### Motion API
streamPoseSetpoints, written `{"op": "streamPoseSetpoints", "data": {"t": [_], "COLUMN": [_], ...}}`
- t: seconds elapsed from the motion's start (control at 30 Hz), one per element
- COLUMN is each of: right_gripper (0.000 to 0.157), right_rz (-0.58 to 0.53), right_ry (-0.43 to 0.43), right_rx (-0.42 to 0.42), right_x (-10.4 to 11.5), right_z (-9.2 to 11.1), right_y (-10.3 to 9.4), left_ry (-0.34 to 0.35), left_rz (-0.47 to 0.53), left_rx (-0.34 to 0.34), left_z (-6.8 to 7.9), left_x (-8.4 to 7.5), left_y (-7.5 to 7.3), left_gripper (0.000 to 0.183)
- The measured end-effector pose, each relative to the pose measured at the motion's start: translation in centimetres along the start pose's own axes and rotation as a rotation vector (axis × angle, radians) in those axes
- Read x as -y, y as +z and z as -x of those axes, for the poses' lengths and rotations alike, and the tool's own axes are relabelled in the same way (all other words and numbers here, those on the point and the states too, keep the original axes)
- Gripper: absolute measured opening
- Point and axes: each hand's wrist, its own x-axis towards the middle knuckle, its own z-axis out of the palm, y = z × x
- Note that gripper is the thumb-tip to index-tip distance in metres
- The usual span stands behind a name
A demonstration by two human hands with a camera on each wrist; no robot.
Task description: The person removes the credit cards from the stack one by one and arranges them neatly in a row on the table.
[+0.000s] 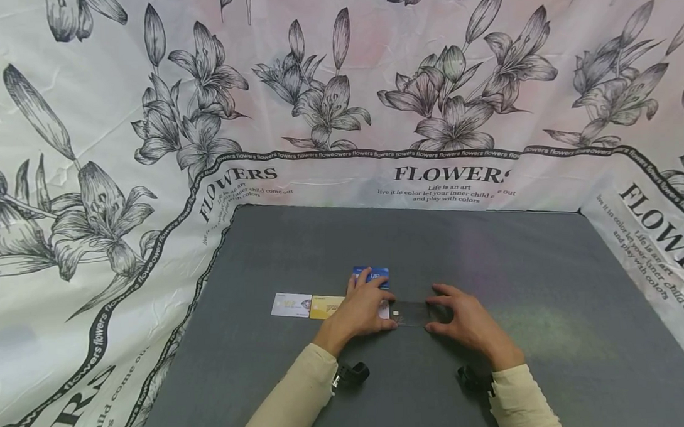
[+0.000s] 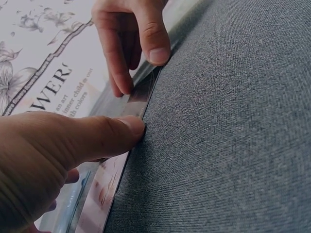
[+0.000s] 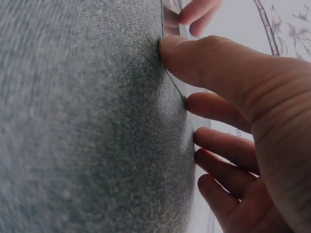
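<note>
Five cards (image 1: pixel 325 307), two sets of fingers (image 1: pixel 446 289)

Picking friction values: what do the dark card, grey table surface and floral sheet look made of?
Dark card: probably plastic, glossy; thin, flat, with reflections in the wrist views.
Grey table surface: looks like woven fabric, matte; fine weave shows up close.
Floral sheet: perhaps plastic-coated, slight sheen; creases catch light, but plain cloth is possible.
</note>
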Motion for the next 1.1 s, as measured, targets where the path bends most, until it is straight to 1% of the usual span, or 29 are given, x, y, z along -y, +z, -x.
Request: {"op": "streamPoseSetpoints", "data": {"t": [0.07,0.1,0.13,0.2,0.3,0.33,0.43,0.6,0.77,0.93,1.1], "right_gripper": [0.052,0.052,0.052,0.052,0.053,0.053,0.053,0.055,0.055,0.057,0.059], "right_rz": [-0.003,-0.002,-0.002,0.0,-0.001,-0.004,-0.003,0.011,0.022,0.03,0.028], "right_ry": [-0.006,-0.007,-0.006,-0.012,-0.008,-0.005,0.005,0.001,-0.024,-0.028,-0.027], "right_rx": [-0.006,-0.009,-0.011,-0.015,-0.011,-0.01,0.0,0.008,-0.007,-0.01,-0.009], "right_x": [0.0,0.0,0.1,0.1,0.2,0.2,0.2,0.3,0.5,0.8,1.2], "right_z": [0.0,0.0,0.0,-0.1,-0.2,-0.2,-0.4,-1.0,-1.9,-2.8,-3.7], "right_y": [0.0,0.0,0.0,0.0,-0.2,-0.2,-0.5,-1.1,-1.7,-2.2,-2.5], "left_ry": [0.006,0.016,0.017,0.008,0.004,-0.005,-0.001,0.009,0.015,0.012,-0.001], "left_rz": [0.013,0.001,-0.001,-0.001,-0.023,-0.013,-0.017,-0.025,-0.024,-0.002,0.035], "left_rx": [0.001,-0.012,-0.012,0.004,0.006,0.022,0.017,-0.008,-0.026,-0.05,-0.068], "left_z": [0.0,-0.1,-0.1,0.2,0.2,0.4,0.3,0.1,-0.3,-0.6,-0.5], "left_x": [0.0,0.5,0.5,-0.1,-0.1,-0.6,-0.5,-0.2,0.4,1.1,1.9], "left_y": [0.0,0.6,0.6,-0.2,-0.4,-1.2,-1.4,-2.0,-2.7,-3.9,-5.2], "left_gripper": [0.05,0.053,0.052,0.054,0.054,0.052,0.053,0.054,0.053,0.056,0.057]}}
